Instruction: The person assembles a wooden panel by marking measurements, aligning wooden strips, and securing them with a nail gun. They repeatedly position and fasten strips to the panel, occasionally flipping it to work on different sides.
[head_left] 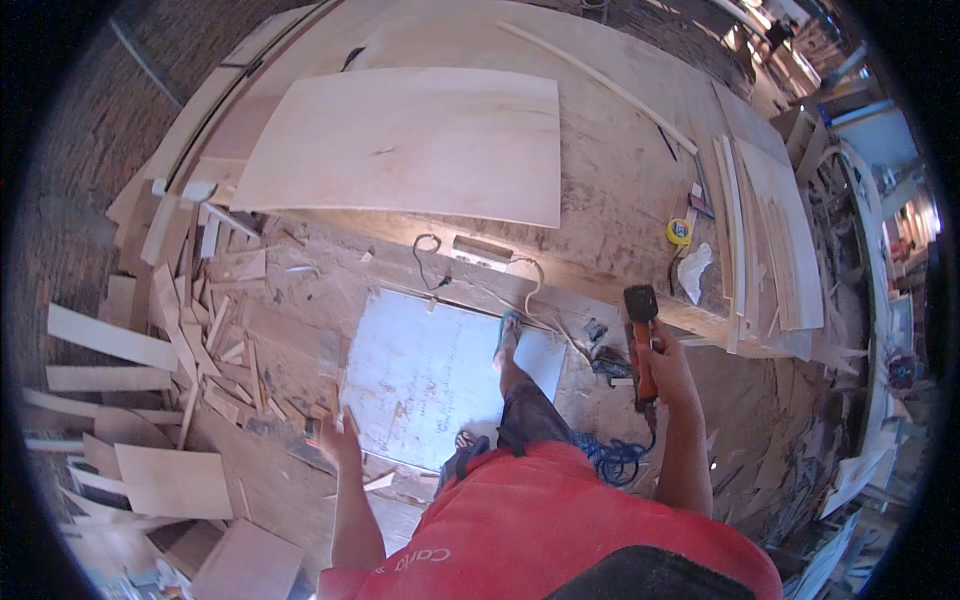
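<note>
My right hand (674,372) is closed around a long orange and black handheld power tool (642,345), held upright beside the workbench edge, with its dark blocky end away from me. A blue cord or hose (612,458) lies coiled on the floor below it. My left hand (338,438) is low on the left, over the floor beside a white board (415,385). Its fingers are partly curled about a small orange and dark object that is too small to name. A pale plywood sheet (410,140) lies flat on the big wooden worktop (610,170) ahead.
A yellow tape measure (679,232) and a crumpled white plastic piece (694,272) lie at the worktop's right. Wood strips (740,230) line that side. A power socket strip (482,252) with cables sits at the near edge. Plywood offcuts (175,480) litter the left floor.
</note>
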